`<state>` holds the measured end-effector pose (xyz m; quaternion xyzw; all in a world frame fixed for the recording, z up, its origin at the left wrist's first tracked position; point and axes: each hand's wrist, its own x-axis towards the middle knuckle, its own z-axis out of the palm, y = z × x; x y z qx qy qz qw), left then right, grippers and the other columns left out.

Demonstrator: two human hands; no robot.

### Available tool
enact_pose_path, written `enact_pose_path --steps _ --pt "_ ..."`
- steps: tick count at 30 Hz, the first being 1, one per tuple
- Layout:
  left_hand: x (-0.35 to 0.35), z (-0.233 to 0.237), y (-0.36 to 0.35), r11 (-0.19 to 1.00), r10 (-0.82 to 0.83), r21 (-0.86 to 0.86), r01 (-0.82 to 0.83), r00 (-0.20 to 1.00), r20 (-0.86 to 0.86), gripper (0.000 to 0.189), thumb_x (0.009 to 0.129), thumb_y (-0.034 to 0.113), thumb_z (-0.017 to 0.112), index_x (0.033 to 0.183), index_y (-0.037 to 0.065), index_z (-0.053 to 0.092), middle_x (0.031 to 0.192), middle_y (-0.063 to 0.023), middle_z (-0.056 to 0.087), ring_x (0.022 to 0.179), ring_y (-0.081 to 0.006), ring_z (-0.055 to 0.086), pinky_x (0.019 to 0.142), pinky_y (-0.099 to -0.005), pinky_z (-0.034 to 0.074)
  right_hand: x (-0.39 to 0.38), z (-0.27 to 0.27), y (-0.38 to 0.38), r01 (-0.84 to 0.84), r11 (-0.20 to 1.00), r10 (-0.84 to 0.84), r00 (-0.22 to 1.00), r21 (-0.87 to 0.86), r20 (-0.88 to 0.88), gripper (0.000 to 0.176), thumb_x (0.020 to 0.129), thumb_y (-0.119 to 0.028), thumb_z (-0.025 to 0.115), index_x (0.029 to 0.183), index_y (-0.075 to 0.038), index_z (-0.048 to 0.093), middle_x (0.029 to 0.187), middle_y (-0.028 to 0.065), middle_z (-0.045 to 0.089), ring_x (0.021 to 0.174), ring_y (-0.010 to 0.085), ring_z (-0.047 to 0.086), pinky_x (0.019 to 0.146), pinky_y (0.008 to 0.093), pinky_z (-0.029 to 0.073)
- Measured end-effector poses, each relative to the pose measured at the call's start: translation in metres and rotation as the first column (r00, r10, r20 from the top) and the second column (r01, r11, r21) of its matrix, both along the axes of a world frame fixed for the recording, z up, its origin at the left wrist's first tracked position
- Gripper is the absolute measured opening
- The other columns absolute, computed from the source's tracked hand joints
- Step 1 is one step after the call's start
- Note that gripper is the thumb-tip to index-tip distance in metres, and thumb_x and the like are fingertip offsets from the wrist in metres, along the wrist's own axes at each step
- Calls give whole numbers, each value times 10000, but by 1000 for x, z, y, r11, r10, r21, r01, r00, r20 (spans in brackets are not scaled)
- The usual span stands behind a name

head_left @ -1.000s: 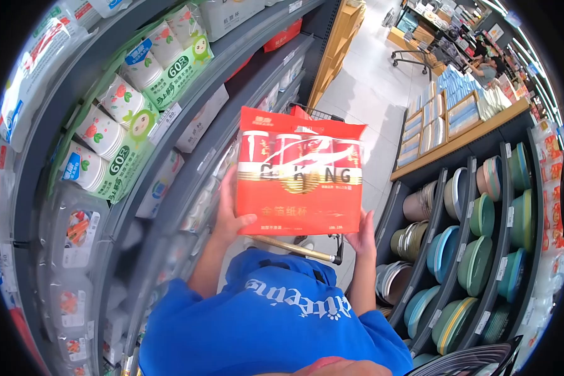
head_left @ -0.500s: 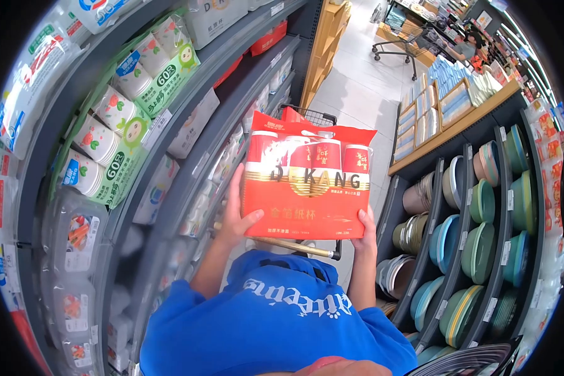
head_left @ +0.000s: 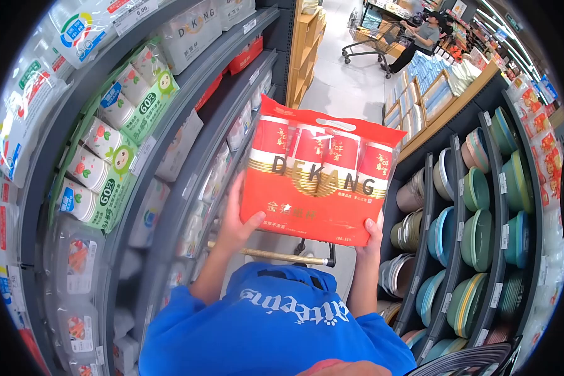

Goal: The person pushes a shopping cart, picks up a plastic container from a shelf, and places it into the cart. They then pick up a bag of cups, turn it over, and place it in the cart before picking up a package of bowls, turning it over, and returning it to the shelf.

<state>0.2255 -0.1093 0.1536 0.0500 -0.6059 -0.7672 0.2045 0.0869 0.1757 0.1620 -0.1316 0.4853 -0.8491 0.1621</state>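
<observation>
Here, both hands (head_left: 241, 222) grip the red cup pack's (head_left: 319, 172) lower corners.

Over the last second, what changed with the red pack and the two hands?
The red pack of paper cups has tipped clockwise, its right end now lower, and looks nearer the camera. The left hand and right hand kept their grip on its bottom corners. The cart handle stays below it.
</observation>
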Motion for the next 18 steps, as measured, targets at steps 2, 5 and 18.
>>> enact_pose_path --steps 2,5,18 --pt "-2 8 4 999 -10 -31 11 1000 23 982 863 284 713 1561 -43 104 1588 -204 239 1471 -278 278 1190 -406 243 -2 -6 5 30 1000 -30 999 -7 11 797 773 -272 751 1405 22 365 1313 175 540 1205 270 580 1015 401 503" --pt "-3 4 0 959 1 -284 14 999 54 996 856 291 731 1558 -45 109 1578 -213 252 1466 -282 287 1186 -407 255 -1 -7 8 64 998 -64 998 -16 2 746 815 -313 742 1380 28 395 1299 176 554 1160 265 606 992 392 512" --pt "-8 6 1 881 52 -472 17 990 133 1146 702 138 873 1567 -5 135 1581 -203 284 1453 -298 330 1177 -407 296 -2 -10 12 59 998 -60 998 37 29 754 840 -332 715 1411 19 369 1339 170 532 1218 268 572 1039 401 475"
